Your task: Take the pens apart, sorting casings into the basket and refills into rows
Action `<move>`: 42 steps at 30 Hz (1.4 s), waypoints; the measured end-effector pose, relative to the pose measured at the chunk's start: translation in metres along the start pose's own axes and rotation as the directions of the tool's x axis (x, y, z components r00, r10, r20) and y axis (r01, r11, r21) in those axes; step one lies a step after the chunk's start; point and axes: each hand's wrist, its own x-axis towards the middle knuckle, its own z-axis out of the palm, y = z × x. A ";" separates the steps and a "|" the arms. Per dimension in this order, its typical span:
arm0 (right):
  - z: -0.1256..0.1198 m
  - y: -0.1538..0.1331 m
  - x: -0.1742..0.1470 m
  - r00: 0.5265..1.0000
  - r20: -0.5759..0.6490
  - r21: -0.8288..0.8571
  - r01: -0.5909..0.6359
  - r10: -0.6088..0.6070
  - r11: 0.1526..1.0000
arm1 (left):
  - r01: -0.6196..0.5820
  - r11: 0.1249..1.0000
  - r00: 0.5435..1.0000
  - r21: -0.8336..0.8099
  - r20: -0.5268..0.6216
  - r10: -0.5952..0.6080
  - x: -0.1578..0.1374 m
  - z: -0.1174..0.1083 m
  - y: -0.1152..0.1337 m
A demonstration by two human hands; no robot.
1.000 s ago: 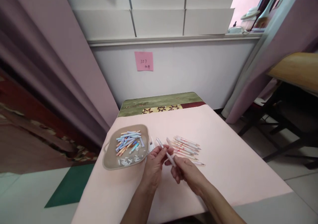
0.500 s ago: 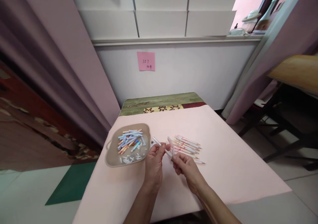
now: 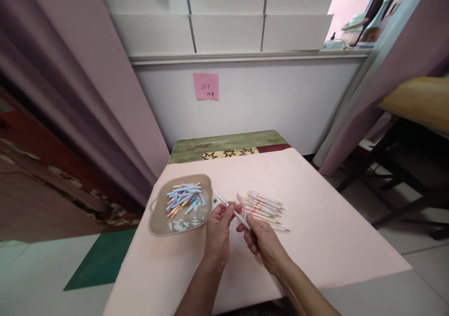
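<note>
A slim white pen [image 3: 241, 219] slants between my hands, its clear end pointing up and left. My left hand [image 3: 218, 225] pinches it near the middle with thumb and fingers. Around its lower right end, the fingers of my right hand [image 3: 261, 236] are closed. Just behind the right hand lies a row of white pens [image 3: 264, 204] with red and orange markings, tips to the right. Left of my left hand stands a beige plastic tray [image 3: 157, 215] with blue and orange pen caps [image 3: 182, 198] and small white pieces [image 3: 181, 225] in it.
A pink sheet [image 3: 196, 269] covers most of the table, whose green patterned top [image 3: 224, 141] shows at the far edge. Behind it is a white wall with a pink note [image 3: 206, 86]. A dark chair [image 3: 396, 166] stands to the right.
My right hand has shifted slightly, and its fingers now lie further along the lower end of the pen. The left hand is nearly still.
</note>
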 end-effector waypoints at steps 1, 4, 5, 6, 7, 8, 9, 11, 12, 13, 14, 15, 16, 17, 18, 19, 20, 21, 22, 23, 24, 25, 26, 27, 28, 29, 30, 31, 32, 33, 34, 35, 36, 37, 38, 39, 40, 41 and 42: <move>0.000 0.000 0.000 1.000 -0.003 -0.011 0.022 -0.022 1.000 | 0.004 1.000 1.000 -0.003 -0.007 -0.004 0.000 0.000 0.000; -0.001 0.001 0.002 0.991 -0.044 -0.054 0.127 -0.130 0.990 | -0.015 1.000 0.999 -0.014 -0.050 0.015 -0.001 0.000 0.000; -0.001 0.001 0.002 0.984 -0.061 -0.076 0.166 -0.170 0.983 | -0.026 0.999 0.998 -0.019 -0.066 0.025 -0.001 0.000 0.000; -0.001 0.001 0.003 0.974 -0.079 -0.101 0.205 -0.213 0.974 | -0.035 0.999 0.996 -0.027 -0.081 0.033 -0.001 0.001 -0.001; -0.001 0.001 0.004 0.962 -0.096 -0.125 0.243 -0.256 0.962 | -0.041 0.998 0.995 -0.036 -0.095 0.038 -0.002 0.002 0.000; -0.001 0.001 0.004 0.949 -0.110 -0.145 0.278 -0.294 0.950 | -0.044 0.998 0.993 -0.045 -0.108 0.039 -0.002 0.003 0.000; 0.000 0.002 0.005 0.938 -0.122 -0.158 0.304 -0.324 0.940 | -0.042 0.998 0.992 -0.049 -0.119 0.036 -0.002 0.004 0.000; 0.001 0.002 0.005 0.924 -0.147 -0.161 0.331 -0.354 0.930 | -0.024 0.999 0.991 -0.036 -0.135 0.019 -0.002 0.005 0.000; 0.002 0.003 0.005 0.920 -0.156 -0.157 0.338 -0.361 0.928 | -0.015 1.000 0.989 -0.021 -0.145 0.012 -0.002 0.006 -0.001; 0.003 0.003 0.005 0.916 -0.163 -0.153 0.344 -0.367 0.927 | -0.008 1.000 0.988 -0.001 -0.154 0.007 -0.001 0.005 -0.001; 0.003 0.004 0.004 0.912 -0.170 -0.155 0.350 -0.374 0.924 | -0.006 1.000 0.987 0.022 -0.163 0.009 0.000 0.005 -0.002; 0.003 0.005 0.003 0.906 -0.177 -0.167 0.357 -0.384 0.919 | -0.012 0.999 0.984 0.048 -0.175 0.021 0.001 0.003 -0.002; 0.003 0.005 0.003 0.899 -0.185 -0.192 0.364 -0.398 0.912 | -0.030 0.996 0.981 0.080 -0.190 0.045 0.003 0.002 -0.002; 0.002 0.006 0.002 0.889 -0.194 -0.229 0.370 -0.415 0.900 | -0.056 0.992 0.975 0.117 -0.207 0.079 0.004 0.000 -0.002; 0.001 0.007 0.001 0.876 -0.204 -0.276 0.376 -0.436 0.885 | -0.085 0.984 0.967 0.159 -0.224 0.120 0.006 -0.002 -0.001; 0.000 0.008 0.000 0.865 -0.210 -0.326 0.378 -0.456 0.867 | -0.113 0.972 0.958 0.205 -0.238 0.162 0.008 -0.004 0.000; -0.002 0.008 0.000 0.855 -0.212 -0.374 0.377 -0.474 0.847 | -0.139 0.958 0.949 0.251 -0.243 0.201 0.009 -0.006 0.002; -0.003 0.008 -0.001 0.847 -0.206 -0.420 0.376 -0.491 0.826 | -0.160 0.942 0.943 0.296 -0.236 0.235 0.011 -0.008 0.005; -0.005 0.008 -0.001 0.841 -0.195 -0.464 0.375 -0.505 0.803 | -0.180 0.923 0.940 0.339 -0.217 0.263 0.012 -0.010 0.008; -0.007 0.008 0.000 0.836 -0.179 -0.508 0.373 -0.519 0.776 | -0.199 0.903 0.937 0.381 -0.196 0.290 0.013 -0.013 0.011; -0.009 0.008 0.000 0.830 -0.163 -0.554 0.370 -0.533 0.746 | -0.220 0.881 0.931 0.419 -0.181 0.318 0.014 -0.015 0.015; -0.011 0.007 0.000 0.823 -0.147 -0.603 0.366 -0.549 0.709 | -0.239 0.860 0.921 0.452 -0.176 0.348 0.014 -0.018 0.019; -0.013 0.007 0.001 0.815 -0.129 -0.656 0.357 -0.565 0.665 | -0.255 0.838 0.906 0.482 -0.184 0.381 0.014 -0.021 0.023; -0.014 0.007 0.001 0.809 -0.109 -0.712 0.342 -0.578 0.613 | -0.267 0.817 0.889 0.511 -0.197 0.414 0.014 -0.024 0.027; -0.016 0.007 0.002 0.806 -0.090 -0.767 0.318 -0.584 0.557 | -0.276 0.798 0.872 0.536 -0.210 0.443 0.013 -0.027 0.030; -0.016 0.007 0.003 0.807 -0.071 -0.820 0.288 -0.586 0.495 | -0.285 0.779 0.857 0.559 -0.216 0.468 0.011 -0.030 0.034; -0.016 0.006 0.004 0.811 -0.054 -0.867 0.252 -0.583 0.431 | -0.296 0.760 0.845 0.579 -0.213 0.491 0.010 -0.031 0.037; -0.015 0.006 0.005 0.816 -0.042 -0.905 0.213 -0.577 0.367 | -0.309 0.744 0.836 0.593 -0.203 0.509 0.008 -0.033 0.039; -0.012 0.006 0.007 0.821 -0.034 -0.935 0.175 -0.570 0.308 | -0.323 0.733 0.833 0.599 -0.188 0.520 0.006 -0.033 0.040; -0.008 0.005 0.010 0.825 -0.028 -0.957 0.142 -0.564 0.254 | -0.335 0.729 0.835 0.597 -0.171 0.524 0.004 -0.033 0.041; -0.004 0.004 0.013 0.829 -0.021 -0.973 0.112 -0.559 0.202 | -0.341 0.729 0.840 0.593 -0.157 0.520 0.002 -0.032 0.042; 0.001 0.003 0.015 0.833 -0.015 -0.984 0.085 -0.552 0.155 | -0.340 0.732 0.848 0.590 -0.143 0.510 0.001 -0.032 0.041; 0.006 0.002 0.017 0.839 -0.011 -0.991 0.062 -0.545 0.115 | -0.335 0.737 0.857 0.588 -0.136 0.498 -0.001 -0.031 0.041; 0.010 0.002 0.018 0.845 -0.006 -0.995 0.046 -0.534 0.084 | -0.328 0.738 0.862 0.590 -0.133 0.489 -0.001 -0.031 0.041; 0.014 0.002 0.017 0.853 -0.003 -0.997 0.037 -0.522 0.066 | -0.321 0.733 0.864 0.600 -0.132 0.486 -0.002 -0.031 0.041; 0.016 0.002 0.014 0.861 0.002 -0.997 0.038 -0.508 0.061 | -0.315 0.720 0.863 0.618 -0.129 0.489 -0.002 -0.032 0.041; 0.017 0.002 0.009 0.870 0.010 -0.996 0.051 -0.493 0.069 | -0.312 0.698 0.861 0.645 -0.120 0.495 -0.003 -0.032 0.042; 0.017 0.003 0.002 0.879 0.022 -0.993 0.073 -0.477 0.089 | -0.310 0.668 0.857 0.677 -0.105 0.504 -0.004 -0.033 0.042; 0.015 0.003 -0.005 0.887 0.038 -0.987 0.104 -0.460 0.119 | -0.308 0.631 0.857 0.712 -0.081 0.509 -0.005 -0.034 0.043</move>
